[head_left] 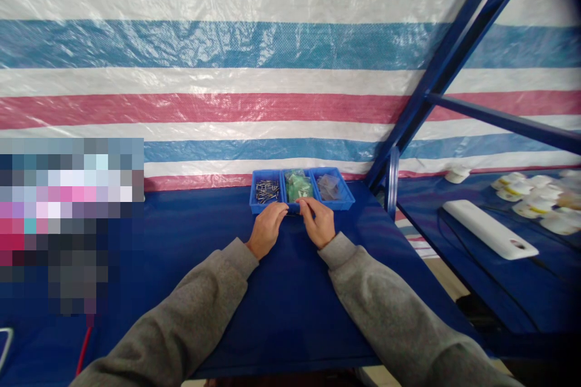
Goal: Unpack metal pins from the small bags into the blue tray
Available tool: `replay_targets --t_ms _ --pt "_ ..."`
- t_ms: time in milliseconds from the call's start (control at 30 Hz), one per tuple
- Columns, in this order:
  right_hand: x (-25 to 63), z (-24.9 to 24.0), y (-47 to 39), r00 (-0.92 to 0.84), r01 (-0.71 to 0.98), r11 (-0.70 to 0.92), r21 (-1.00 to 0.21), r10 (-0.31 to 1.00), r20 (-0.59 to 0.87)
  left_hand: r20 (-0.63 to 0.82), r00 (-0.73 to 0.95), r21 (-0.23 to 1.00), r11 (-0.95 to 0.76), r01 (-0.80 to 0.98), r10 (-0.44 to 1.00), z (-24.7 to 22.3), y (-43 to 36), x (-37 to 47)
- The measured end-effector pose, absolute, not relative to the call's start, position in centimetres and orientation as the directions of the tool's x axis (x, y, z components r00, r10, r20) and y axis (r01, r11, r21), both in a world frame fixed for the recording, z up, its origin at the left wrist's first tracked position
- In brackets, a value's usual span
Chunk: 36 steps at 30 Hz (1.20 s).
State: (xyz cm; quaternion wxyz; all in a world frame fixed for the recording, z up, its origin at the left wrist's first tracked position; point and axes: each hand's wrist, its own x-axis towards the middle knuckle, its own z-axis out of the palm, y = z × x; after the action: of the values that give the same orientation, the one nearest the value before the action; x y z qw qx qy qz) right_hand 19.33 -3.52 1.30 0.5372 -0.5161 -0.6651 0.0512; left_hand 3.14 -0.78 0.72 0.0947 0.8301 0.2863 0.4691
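Observation:
Three blue bins stand side by side at the back of the blue table. The left bin [254, 193] holds dark screws [267, 191], the middle one green packets [298, 186], and the right one [347, 193] clear plastic bags [329, 187]. My left hand [267, 230] is at the front of the left and middle bins, its fingers closed and pinched. My right hand [319, 222] is at the front of the middle bin, thumb and fingers pressed together. Whatever lies between the fingertips is too small to make out.
A pixelated area covers the left side, with a red cord [84, 347] below it. Blue metal posts [408, 115] rise at the right. Beyond them, a second blue table [458, 260] holds a white device [490, 228], white rolls [538, 193] and cables.

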Motion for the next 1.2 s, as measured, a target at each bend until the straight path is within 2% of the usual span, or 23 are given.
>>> replay_targets --t_ms 333,767,1200 --pt "19.32 1.45 -3.50 0.111 0.637 0.460 -0.619 0.739 0.664 0.749 0.352 0.463 -0.824 0.328 0.561 1.31 -0.90 2.93" --pt "19.28 1.43 -3.62 0.020 0.614 0.517 -0.597 0.745 0.666 0.732 0.210 0.551 -0.745 0.377 0.648 1.37 -0.89 2.87" --pt "19.12 0.84 -3.44 -0.025 0.587 0.538 -0.605 0.759 0.651 0.742 0.220 0.550 -0.762 0.341 0.634 1.64 -1.06 2.94"
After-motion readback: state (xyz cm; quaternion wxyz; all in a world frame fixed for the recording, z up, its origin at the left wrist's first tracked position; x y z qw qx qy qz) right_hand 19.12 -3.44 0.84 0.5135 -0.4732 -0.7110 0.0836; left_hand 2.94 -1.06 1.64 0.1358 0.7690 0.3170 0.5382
